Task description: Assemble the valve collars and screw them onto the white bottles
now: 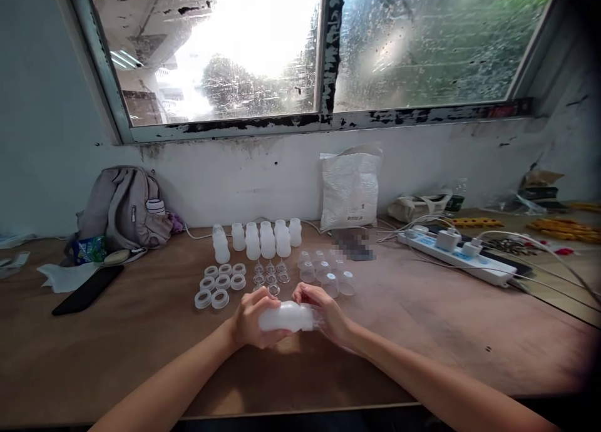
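Observation:
A frosted white baby bottle [285, 317] lies sideways between my hands, just above the table near its front. My left hand [252, 319] is wrapped round the bottle's base end. At the clear neck end, my right hand [331, 317] has its fingers closed; whether a cap is there is hard to make out. Just beyond my hands are clear bottle nipples [270, 278] in short rows. White collar rings [222, 282] lie to their left, and clear domed caps [322, 269] stand to their right. Several more frosted bottles [267, 241] stand upright behind them.
A grey backpack [124, 210] and a black phone [88, 290] are at the left. Against the wall stands a white plastic bag [350, 188]. On the right, a white power strip [457, 257] has plugs and trailing cables. The brown table [141, 350] ends close to me.

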Demonstrator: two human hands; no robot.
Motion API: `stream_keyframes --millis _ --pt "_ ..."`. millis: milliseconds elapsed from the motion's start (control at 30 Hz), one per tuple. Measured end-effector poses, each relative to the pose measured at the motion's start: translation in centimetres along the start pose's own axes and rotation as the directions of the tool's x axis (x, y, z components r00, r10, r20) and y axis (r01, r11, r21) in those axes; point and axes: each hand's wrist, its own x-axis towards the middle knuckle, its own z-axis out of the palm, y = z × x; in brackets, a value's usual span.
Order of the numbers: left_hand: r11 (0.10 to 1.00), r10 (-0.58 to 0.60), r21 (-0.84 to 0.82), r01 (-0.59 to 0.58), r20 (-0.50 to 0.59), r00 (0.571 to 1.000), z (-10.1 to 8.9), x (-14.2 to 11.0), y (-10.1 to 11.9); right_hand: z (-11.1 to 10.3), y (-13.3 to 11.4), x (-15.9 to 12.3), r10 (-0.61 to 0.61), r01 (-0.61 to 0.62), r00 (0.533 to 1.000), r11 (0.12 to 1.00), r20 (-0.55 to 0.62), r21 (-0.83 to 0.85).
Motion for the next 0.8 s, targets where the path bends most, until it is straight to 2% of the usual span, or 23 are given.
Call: stream_keyframes --millis 133,267,367,433,467,533,633,733,800 --pt "0.998 -0.020 0.054 0.018 0.037 0.999 0.3 -0.5 -0.3 -0.2 0.5 0.2 -0.046 0.045 0.999 0.997 -0.002 -0.070" --pt "0.997 -0.062 0.054 0.060 0.039 0.997 0.6 -0.1 -0.4 -0.8 0.8 1.2 -0.091 0.080 0.987 0.993 -0.135 -0.087" --pt "0.994 -0.104 0.047 0.103 0.029 0.994 0.3 0.8 -0.3 -1.6 0.4 2.0 -0.181 0.146 0.943 0.979 -0.280 -0.139" --pt "0.994 -0.074 0.078 0.073 0.017 0.997 -0.1 1.3 -0.4 -2.0 0.0 2.2 -0.261 0.198 0.900 0.958 -0.349 -0.205" --pt "0.993 -0.048 0.110 0.048 -0.001 0.999 -0.4 1.5 -0.6 -2.1 -0.3 2.3 -0.289 0.215 0.890 0.948 -0.353 -0.234" --pt "0.982 -0.010 0.186 0.020 -0.057 0.998 -1.1 1.7 -1.0 -2.0 -0.8 2.4 -0.311 0.235 0.901 0.935 -0.301 -0.264" --pt "0.962 -0.036 0.261 0.082 -0.176 0.984 -2.0 1.9 -1.8 -1.2 -2.0 3.2 -0.335 0.267 0.921 0.914 -0.198 -0.305" --pt "0.956 -0.116 0.234 0.176 -0.249 0.962 -3.0 2.5 -2.7 0.5 -4.0 5.7 -0.433 0.330 0.876 0.859 -0.213 -0.391" --pt "0.958 -0.198 0.139 0.251 -0.315 0.928 -4.0 3.0 -3.8 1.9 -5.7 8.4 -0.522 0.396 0.830 0.798 -0.195 -0.454"
